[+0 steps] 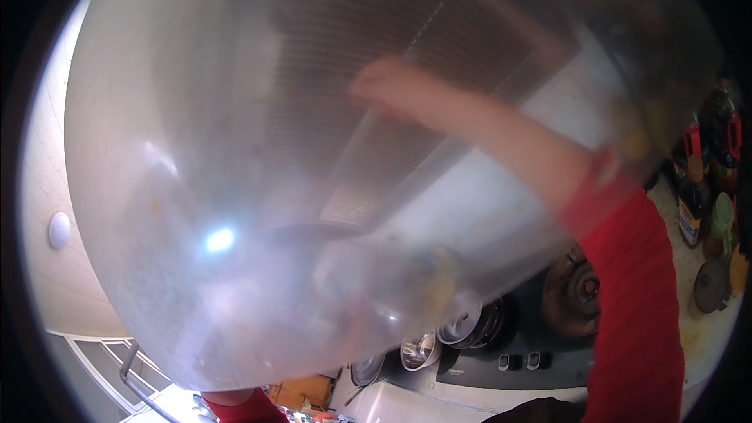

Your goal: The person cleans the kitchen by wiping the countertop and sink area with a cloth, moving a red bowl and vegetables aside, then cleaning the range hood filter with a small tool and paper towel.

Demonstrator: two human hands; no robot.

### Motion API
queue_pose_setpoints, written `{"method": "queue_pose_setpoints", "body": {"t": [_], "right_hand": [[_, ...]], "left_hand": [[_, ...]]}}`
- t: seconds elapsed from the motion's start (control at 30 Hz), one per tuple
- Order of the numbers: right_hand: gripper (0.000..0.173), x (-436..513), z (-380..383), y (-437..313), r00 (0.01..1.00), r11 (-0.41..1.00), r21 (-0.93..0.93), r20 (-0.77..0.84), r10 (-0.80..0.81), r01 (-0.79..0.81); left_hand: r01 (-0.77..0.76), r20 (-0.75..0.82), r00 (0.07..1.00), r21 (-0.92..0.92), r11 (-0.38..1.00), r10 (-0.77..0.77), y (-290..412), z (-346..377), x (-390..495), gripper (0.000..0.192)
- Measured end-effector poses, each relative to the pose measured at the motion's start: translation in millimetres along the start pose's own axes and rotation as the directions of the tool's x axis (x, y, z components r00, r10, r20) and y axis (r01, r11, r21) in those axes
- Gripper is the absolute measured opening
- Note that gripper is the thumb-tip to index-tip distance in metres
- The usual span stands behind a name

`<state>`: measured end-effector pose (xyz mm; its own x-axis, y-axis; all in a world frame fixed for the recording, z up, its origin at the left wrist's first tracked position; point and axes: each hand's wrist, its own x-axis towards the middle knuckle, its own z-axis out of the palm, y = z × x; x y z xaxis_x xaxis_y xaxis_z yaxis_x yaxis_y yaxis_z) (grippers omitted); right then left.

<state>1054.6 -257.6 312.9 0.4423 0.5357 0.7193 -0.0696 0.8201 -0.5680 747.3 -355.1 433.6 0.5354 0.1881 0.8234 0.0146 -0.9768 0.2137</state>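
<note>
A large, hazy, translucent curved surface (176, 188) fills most of the view; its exact kind is unclear. Through it I see my right hand (385, 85), blurred, with bent fingers over or near the ribbed metal panel (470, 29) of what looks like a range hood. Whether the fingers touch or hold anything cannot be told. Its arm in a red sleeve (637, 299) reaches up from the lower right. At the bottom left, only the wrist (229, 397) and red sleeve of my left arm show below the surface's rim; the left hand itself is hidden.
Below the hood is a black gas cooktop (517, 358) with a burner (578, 288). Metal pots (420, 349) stand at its left. Dark bottles (693, 205), a green container (721, 217) and a small dark pan or lid (711, 285) are on the right counter.
</note>
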Motion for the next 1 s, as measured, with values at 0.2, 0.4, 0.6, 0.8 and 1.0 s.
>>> {"method": "queue_pose_setpoints", "body": {"t": [0.2, 0.4, 0.6, 0.8, 1.0], "right_hand": [[0.02, -27.9, -32.5, 56.7, 0.977, 0.996, 0.061, -0.207, -0.046, 0.06], [0.02, -31.6, -48.2, 41.6, 0.974, 0.975, 0.134, -0.118, 0.194, -0.178], [0.02, -0.2, -58.4, 40.9, 0.992, 0.989, 0.087, 0.051, 0.116, -0.12], [0.016, 12.5, -3.8, -24.3, 0.998, 0.999, 0.016, 0.041, 0.036, -0.037], [0.015, 1.0, -6.3, -15.0, 0.999, 0.999, 0.004, -0.002, -0.04, 0.04]], "left_hand": [[0.021, 0.053, 0.998, -0.04, 0.999, -0.019, -2.9, -0.1, 2.4, 0.031], [0.024, 0.026, 0.999, 0.0, 1.0, -0.023, -3.1, 1.6, 1.0, 0.033], [0.025, -0.011, 1.0, -0.01, 1.0, -0.026, -5.2, 5.7, 2.4, 0.035], [0.026, -0.013, 1.0, 0.002, 1.0, -0.026, -1.6, -2.6, 1.7, 0.035], [0.008, -0.009, 1.0, -0.002, 1.0, -0.008, -0.9, 16.9, 0.2, 0.033]]}}
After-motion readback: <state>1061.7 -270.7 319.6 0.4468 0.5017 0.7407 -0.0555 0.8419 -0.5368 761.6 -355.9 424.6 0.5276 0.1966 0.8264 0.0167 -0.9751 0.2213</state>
